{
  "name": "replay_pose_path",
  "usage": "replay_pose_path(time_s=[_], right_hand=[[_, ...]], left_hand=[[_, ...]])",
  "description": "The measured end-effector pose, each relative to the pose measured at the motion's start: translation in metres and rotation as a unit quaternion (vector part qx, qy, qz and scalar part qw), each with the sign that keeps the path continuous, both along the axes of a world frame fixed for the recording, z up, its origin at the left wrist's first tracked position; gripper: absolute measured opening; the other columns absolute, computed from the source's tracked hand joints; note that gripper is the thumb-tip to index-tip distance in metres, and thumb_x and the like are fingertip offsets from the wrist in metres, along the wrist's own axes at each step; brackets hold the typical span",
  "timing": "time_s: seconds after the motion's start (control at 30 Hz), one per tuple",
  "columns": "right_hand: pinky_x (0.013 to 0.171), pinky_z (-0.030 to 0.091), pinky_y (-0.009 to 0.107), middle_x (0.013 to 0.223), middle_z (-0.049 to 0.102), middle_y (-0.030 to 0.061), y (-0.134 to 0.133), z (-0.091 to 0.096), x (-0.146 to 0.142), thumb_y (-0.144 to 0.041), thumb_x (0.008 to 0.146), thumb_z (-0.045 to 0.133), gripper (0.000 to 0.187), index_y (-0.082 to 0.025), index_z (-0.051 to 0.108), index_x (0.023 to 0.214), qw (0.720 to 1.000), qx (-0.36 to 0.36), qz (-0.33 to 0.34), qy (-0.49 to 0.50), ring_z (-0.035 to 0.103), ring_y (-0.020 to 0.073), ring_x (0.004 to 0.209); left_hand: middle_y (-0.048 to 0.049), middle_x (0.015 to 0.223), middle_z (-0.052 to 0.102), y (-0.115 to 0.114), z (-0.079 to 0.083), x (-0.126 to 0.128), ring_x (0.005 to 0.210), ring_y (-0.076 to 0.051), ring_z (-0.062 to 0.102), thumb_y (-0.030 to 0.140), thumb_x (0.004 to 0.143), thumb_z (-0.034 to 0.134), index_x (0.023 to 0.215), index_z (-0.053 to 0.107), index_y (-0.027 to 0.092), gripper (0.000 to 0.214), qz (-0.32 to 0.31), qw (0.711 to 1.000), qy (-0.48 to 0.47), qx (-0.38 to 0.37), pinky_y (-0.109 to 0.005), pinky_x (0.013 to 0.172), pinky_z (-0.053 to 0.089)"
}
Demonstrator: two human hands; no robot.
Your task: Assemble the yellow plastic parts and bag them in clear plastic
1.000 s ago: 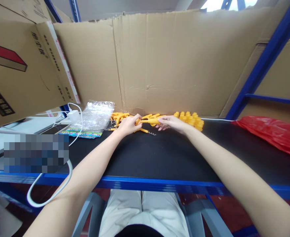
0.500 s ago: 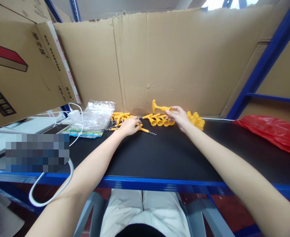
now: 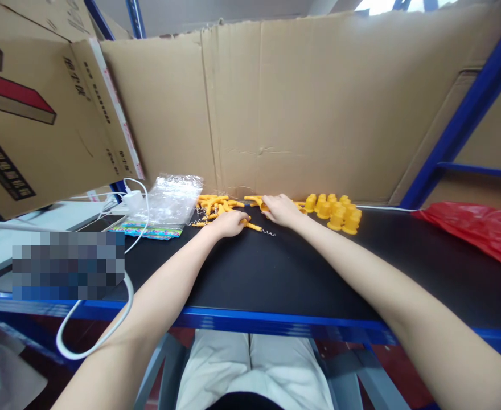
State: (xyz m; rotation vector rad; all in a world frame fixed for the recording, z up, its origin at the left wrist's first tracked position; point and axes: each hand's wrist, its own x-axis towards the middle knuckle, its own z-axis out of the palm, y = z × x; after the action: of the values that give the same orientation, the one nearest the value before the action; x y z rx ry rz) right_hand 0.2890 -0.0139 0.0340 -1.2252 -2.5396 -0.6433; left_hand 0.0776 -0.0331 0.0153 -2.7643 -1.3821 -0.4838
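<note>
My left hand (image 3: 230, 224) is closed round the handle of a yellow corkscrew (image 3: 255, 227), whose metal spiral points right just above the black mat. Behind that hand lies a pile of yellow corkscrews (image 3: 216, 203) with bare spirals. My right hand (image 3: 283, 209) is low over a row of corkscrews fitted with bell-shaped caps, its fingers curled on a capped yellow corkscrew (image 3: 264, 207). The hand covers most of the row. Right of it, several yellow bell-shaped caps (image 3: 337, 215) stand in a group, rims down.
Clear plastic bags (image 3: 171, 196) lie left of the pile, over colourful packets (image 3: 150, 230). A white cable (image 3: 126, 302) loops over the desk's blue front edge near my left forearm. Cardboard (image 3: 319, 108) walls the back; a red plastic bag (image 3: 472, 230) lies right.
My right hand has moved left and down, bringing the capped corkscrew from the air to the row. More of the caps now shows. My left hand keeps its corkscrew almost in place.
</note>
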Motion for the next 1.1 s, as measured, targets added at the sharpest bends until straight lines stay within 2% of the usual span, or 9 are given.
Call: replay_pose_path(time_s=[0.13,0.27,0.43,0.6,0.7,0.8,0.93,1.1], right_hand=[[0.079,0.034,0.033,0.099,0.067,0.0155,0.004,-0.001,-0.01,-0.025,0.087,0.046,0.03,-0.009,0.049,0.113,0.998,-0.014,-0.015,-0.056,0.063,0.0263,0.091],[0.081,0.037,0.036,0.098,0.068,0.0178,-0.002,-0.001,-0.018,-0.025,0.086,0.047,0.034,-0.009,0.051,0.116,0.995,-0.026,-0.04,-0.085,0.063,0.0284,0.091],[0.072,0.044,0.037,0.101,0.067,0.0176,-0.006,-0.006,-0.021,-0.028,0.09,0.042,0.034,-0.012,0.052,0.118,0.996,-0.05,-0.069,-0.024,0.064,0.0305,0.088],[0.074,0.047,0.037,0.099,0.068,0.0155,-0.001,-0.009,-0.016,-0.035,0.089,0.048,0.03,-0.014,0.059,0.108,0.992,-0.083,-0.093,0.008,0.065,0.0286,0.088],[0.075,0.047,0.036,0.098,0.068,0.0143,-0.001,-0.007,-0.012,-0.033,0.09,0.046,0.029,-0.013,0.06,0.105,0.992,-0.093,-0.088,0.014,0.065,0.0266,0.087],[0.079,0.046,0.034,0.104,0.067,0.0129,-0.003,-0.004,-0.009,-0.029,0.088,0.05,0.03,-0.015,0.058,0.113,0.992,-0.107,-0.061,0.023,0.064,0.0258,0.092],[0.082,0.045,0.032,0.115,0.064,0.009,-0.006,0.001,-0.005,-0.018,0.084,0.051,0.042,-0.02,0.052,0.126,0.988,-0.148,-0.038,0.027,0.062,0.0238,0.1],[0.083,0.044,0.031,0.12,0.061,0.0093,-0.007,0.003,-0.002,-0.01,0.085,0.046,0.043,-0.02,0.052,0.126,0.985,-0.171,-0.026,0.031,0.061,0.0234,0.101]], left_hand=[[-0.0082,0.111,0.066,0.001,-0.001,0.0,0.103,-0.02,0.061,0.019,0.082,0.041,0.109,0.063,0.018,0.035,-0.001,1.0,0.003,-0.006,-0.031,0.09,0.044],[-0.008,0.113,0.066,0.001,-0.001,0.0,0.104,-0.019,0.06,0.02,0.082,0.041,0.111,0.062,0.018,0.036,0.0,1.0,0.005,-0.008,-0.03,0.091,0.044],[-0.008,0.115,0.065,0.0,-0.001,0.0,0.106,-0.02,0.059,0.02,0.083,0.04,0.112,0.062,0.018,0.036,-0.003,1.0,0.003,-0.009,-0.031,0.092,0.043],[-0.0079,0.116,0.064,0.001,-0.001,0.0,0.107,-0.019,0.059,0.02,0.083,0.04,0.113,0.061,0.017,0.037,0.001,1.0,0.009,-0.008,-0.03,0.093,0.043],[-0.0072,0.117,0.064,0.002,-0.001,0.0,0.107,-0.019,0.059,0.021,0.083,0.04,0.113,0.061,0.018,0.037,0.005,1.0,0.015,-0.012,-0.029,0.093,0.043],[-0.006,0.117,0.064,0.003,-0.001,0.0,0.107,-0.018,0.059,0.021,0.084,0.04,0.113,0.061,0.018,0.036,0.008,1.0,0.019,-0.016,-0.027,0.094,0.043],[-0.0055,0.116,0.064,0.003,-0.001,0.0,0.107,-0.018,0.059,0.02,0.083,0.04,0.113,0.061,0.018,0.037,0.006,1.0,0.02,-0.015,-0.027,0.094,0.043],[-0.0053,0.118,0.064,0.002,-0.001,0.0,0.108,-0.018,0.058,0.021,0.084,0.039,0.114,0.061,0.019,0.037,0.008,1.0,0.019,-0.019,-0.028,0.094,0.043]])
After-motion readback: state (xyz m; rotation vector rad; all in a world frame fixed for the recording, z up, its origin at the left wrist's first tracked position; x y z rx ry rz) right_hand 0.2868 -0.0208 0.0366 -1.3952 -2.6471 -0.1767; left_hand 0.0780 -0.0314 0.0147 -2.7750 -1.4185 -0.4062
